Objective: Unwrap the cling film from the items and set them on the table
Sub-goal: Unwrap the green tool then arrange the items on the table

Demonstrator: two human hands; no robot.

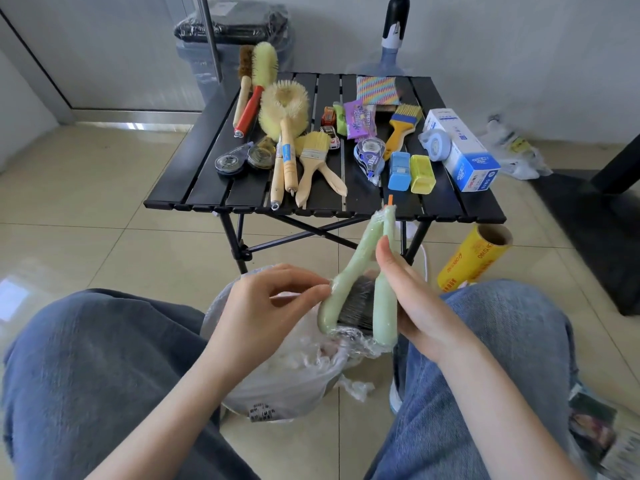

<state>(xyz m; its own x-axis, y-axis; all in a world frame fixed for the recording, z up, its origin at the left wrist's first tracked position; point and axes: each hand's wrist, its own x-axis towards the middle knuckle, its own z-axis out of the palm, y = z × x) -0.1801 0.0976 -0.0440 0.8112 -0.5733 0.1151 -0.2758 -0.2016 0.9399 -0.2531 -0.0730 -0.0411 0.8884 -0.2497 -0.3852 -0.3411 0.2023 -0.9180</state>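
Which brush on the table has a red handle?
The long pale-yellow bottle brush at the black slatted table's far left corner. The other brushes lying there have bare wooden handles.

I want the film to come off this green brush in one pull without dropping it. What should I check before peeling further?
1. Right hand grips the green brush: ok.
2. Left hand pinches the cling film at the brush's side: ok.
3. Film already off the handle end: not ok, the tip looks wrapped.
4. Plastic bag sits below to catch the film: ok.
5. Bare spot on the table near its front edge for the brush: ok.
6. Whether the film edge is free: cannot tell.
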